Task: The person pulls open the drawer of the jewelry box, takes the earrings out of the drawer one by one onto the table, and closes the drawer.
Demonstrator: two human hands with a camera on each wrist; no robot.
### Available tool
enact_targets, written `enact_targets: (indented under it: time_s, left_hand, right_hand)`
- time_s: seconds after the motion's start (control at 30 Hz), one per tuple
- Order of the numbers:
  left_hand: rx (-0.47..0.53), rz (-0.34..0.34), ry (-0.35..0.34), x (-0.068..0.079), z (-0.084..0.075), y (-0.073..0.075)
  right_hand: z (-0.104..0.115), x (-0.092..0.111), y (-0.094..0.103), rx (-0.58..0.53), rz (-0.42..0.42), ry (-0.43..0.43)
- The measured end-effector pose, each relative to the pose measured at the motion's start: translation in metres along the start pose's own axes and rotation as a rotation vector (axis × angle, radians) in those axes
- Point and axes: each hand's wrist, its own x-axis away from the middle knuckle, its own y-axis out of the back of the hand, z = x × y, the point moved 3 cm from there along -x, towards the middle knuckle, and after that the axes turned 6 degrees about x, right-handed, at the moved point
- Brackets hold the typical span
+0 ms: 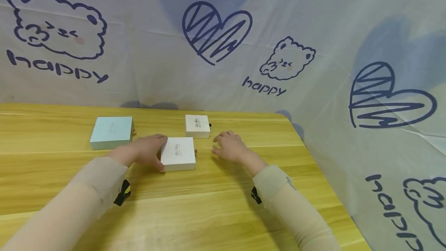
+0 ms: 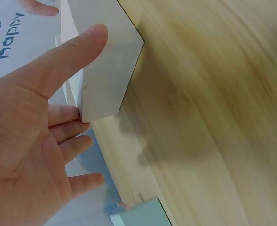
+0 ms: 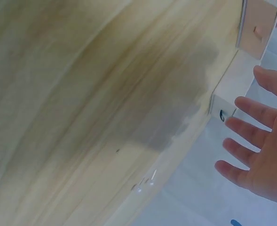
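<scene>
A square white drawer-style box (image 1: 178, 153) with small print on its lid lies on the table in the head view. My left hand (image 1: 148, 152) holds it at its left end, the thumb along the near side and the fingers round the far corner. In the left wrist view, the thumb presses flat on the box's side (image 2: 112, 70). My right hand (image 1: 230, 147) hovers to the right with spread, relaxed fingers and touches nothing. A smaller white box (image 1: 197, 126) with a dark pull loop (image 3: 222, 115) sits just behind. The larger box's pinkish drawer front (image 3: 258, 28) bears a small tab.
A light blue box (image 1: 112, 131) with a tab on its right side stands at the left on the wooden table (image 1: 181, 216). Behind the table and along its right side hangs a white cloth (image 1: 150, 49) printed with bears, hearts and lettering.
</scene>
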Motion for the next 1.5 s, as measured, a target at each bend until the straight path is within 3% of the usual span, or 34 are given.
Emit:
enact_targets:
  time_s: [0.23, 0.53, 0.73, 1.03, 1.5]
  left_hand:
    - [0.008, -0.003, 0.001, -0.009, -0.012, -0.006]
    - [0.027, -0.024, 0.000, -0.012, -0.004, -0.013]
    - [0.072, -0.035, -0.032, -0.012, 0.004, -0.018]
    - [0.279, -0.072, -0.076, -0.009, 0.014, -0.021]
    - [0.328, -0.099, -0.065, -0.014, 0.017, -0.021]
  right_hand:
    - [0.006, -0.006, -0.003, -0.126, 0.007, -0.011]
    - [0.015, -0.014, -0.013, -0.268, 0.018, -0.011]
    - [0.021, -0.015, -0.014, -0.279, 0.012, 0.005]
    - [0.027, -0.016, -0.013, -0.269, -0.003, -0.012]
    - [0.033, -0.018, -0.012, -0.168, -0.016, -0.017]
